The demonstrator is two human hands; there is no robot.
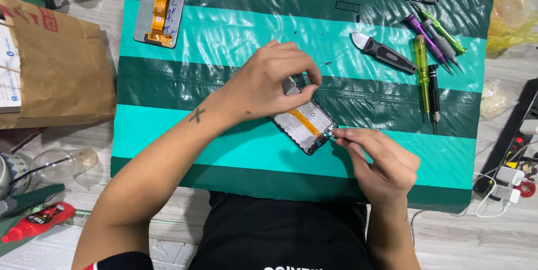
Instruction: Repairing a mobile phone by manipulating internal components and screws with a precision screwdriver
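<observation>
— What's lying in front of you?

— The striped green mat (224, 40) is covering the tabletop. At frame centre I'm steadying the opened phone frame (305, 125), my left hand (269, 85) pinching its upper-left end.

— Which way is it running?

— Its long axis is slanting from upper left to lower right. My right hand (381, 160) is nearer the lower-right end, its grip pinching something tiny, too small to tell, at that corner.

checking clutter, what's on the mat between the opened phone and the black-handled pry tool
Head view: nothing but bare striped mat and a few dark specks between the opened phone and the black-handled pry tool.
</observation>
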